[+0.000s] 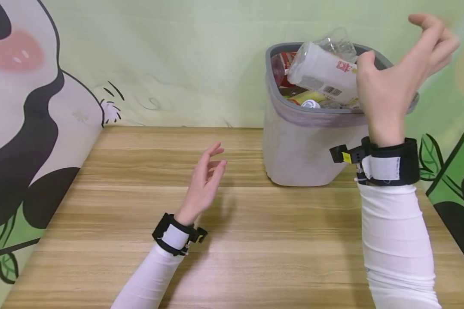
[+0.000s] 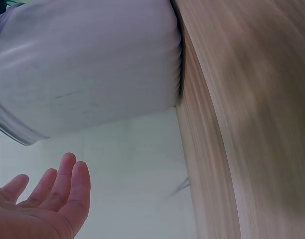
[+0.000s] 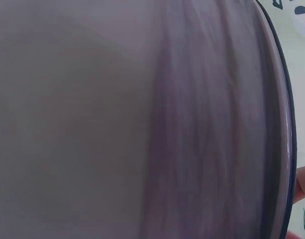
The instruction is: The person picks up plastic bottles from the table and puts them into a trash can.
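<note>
A light grey trash bin (image 1: 301, 146) with a darker grey rim stands on the table, full of discarded packaging. On top lies a tilted white plastic bottle (image 1: 325, 75) with a barcode and red print; its right end is hidden behind my right hand (image 1: 394, 81). That hand is over the bin's right side, thumb apart from the bent fingers, with nothing visible between them. To the left of the bin, my left hand (image 1: 203, 184) hovers above the table with its fingers loosely extended, holding nothing. In the left wrist view, the fingers (image 2: 77, 194) are spread beside the bin.
Inside the bin are a clear plastic container (image 1: 338, 43), a red package (image 1: 286, 60) and a white cap (image 1: 310, 104). A purplish liner (image 3: 207, 119) folds over below the rim. The wooden table (image 1: 255, 257) meets a panda-printed backdrop (image 1: 158, 64).
</note>
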### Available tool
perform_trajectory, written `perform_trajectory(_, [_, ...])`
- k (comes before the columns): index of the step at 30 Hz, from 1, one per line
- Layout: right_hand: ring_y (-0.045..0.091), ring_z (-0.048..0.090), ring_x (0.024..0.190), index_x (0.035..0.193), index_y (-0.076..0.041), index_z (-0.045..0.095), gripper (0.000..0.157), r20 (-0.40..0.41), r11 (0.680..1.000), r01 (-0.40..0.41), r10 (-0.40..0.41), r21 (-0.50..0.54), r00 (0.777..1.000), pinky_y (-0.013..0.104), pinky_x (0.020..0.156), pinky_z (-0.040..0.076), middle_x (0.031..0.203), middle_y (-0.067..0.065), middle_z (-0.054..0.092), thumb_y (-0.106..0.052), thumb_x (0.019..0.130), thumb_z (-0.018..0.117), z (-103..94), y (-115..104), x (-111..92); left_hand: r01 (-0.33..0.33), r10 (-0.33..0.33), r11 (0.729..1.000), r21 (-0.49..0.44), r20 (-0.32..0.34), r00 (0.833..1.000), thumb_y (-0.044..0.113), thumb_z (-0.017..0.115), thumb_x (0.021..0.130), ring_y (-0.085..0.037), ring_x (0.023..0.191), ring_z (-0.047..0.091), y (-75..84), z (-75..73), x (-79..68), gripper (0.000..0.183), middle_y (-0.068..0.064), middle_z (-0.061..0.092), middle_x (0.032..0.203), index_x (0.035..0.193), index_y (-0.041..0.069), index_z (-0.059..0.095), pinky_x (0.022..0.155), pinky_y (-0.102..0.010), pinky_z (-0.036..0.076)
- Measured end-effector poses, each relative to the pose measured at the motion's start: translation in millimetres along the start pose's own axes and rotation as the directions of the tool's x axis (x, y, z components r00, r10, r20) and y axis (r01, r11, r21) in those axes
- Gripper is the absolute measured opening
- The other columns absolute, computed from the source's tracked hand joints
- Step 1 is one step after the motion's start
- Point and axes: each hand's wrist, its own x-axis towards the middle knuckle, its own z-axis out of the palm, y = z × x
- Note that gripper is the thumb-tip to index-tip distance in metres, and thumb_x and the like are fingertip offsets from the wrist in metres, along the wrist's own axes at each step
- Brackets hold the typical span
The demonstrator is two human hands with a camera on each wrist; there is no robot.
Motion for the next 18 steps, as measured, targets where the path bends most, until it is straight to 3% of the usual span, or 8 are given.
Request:
perform_trajectory(4, [0.002, 0.028, 0.109, 0.115, -0.015, 0.053, 0.042, -0.017, 0.992, 0.117, -0.117, 0.044, 0.993, 0.021, 0.099, 0.025, 0.108, -0.008, 0.031, -0.002, 0.075, 0.056, 0.0, -1.4, -7.0, 0.002, -0.002, 1.000, 0.004, -0.001, 1.000, 0.008, 0.045, 0.099, -0.033, 0.107, 0.056, 1.2, -0.8, -0.6, 0.046, -0.021, 0.045, 0.137, 0.143, 0.000, 0.034, 0.093, -0.045, 0.048])
perform_trajectory(7, [0.003, 0.035, 0.106, 0.112, -0.011, 0.060, 0.036, 0.032, 0.982, 0.174, -0.176, 0.074, 0.984, 0.024, 0.098, 0.028, 0.105, -0.010, 0.039, -0.004, 0.077, 0.058, 4.2, 4.5, -8.5, 0.001, -0.001, 1.000, 0.003, -0.001, 1.000, 0.008, 0.045, 0.099, -0.034, 0.108, 0.056, 1.4, -1.2, -0.5, 0.046, -0.020, 0.045, 0.137, 0.142, 0.000, 0.035, 0.093, -0.046, 0.048])
perform_trajectory(12, [0.014, 0.043, 0.107, 0.113, -0.005, 0.063, 0.033, 0.225, 0.978, 0.209, -0.202, -0.004, 0.953, 0.027, 0.095, 0.033, 0.108, -0.004, 0.048, -0.014, 0.082, 0.064, 14.4, 18.5, -7.3, -0.013, 0.013, 1.000, 0.013, 0.004, 1.000, 0.007, 0.046, 0.098, -0.034, 0.108, 0.056, 0.8, -0.5, 0.2, 0.045, -0.021, 0.045, 0.137, 0.142, 0.000, 0.036, 0.093, -0.046, 0.048])
perform_trajectory(18, [0.026, 0.047, 0.112, 0.119, -0.006, 0.061, 0.039, 0.445, 0.969, 0.210, -0.132, -0.131, 0.886, 0.039, 0.097, 0.036, 0.119, 0.012, 0.056, -0.011, 0.081, 0.064, 12.1, 23.5, -4.4, -0.035, 0.034, 0.999, 0.033, 0.017, 0.999, 0.006, 0.045, 0.098, -0.036, 0.109, 0.056, 1.4, 0.6, 0.8, 0.045, -0.022, 0.044, 0.137, 0.141, -0.002, 0.035, 0.093, -0.046, 0.048])
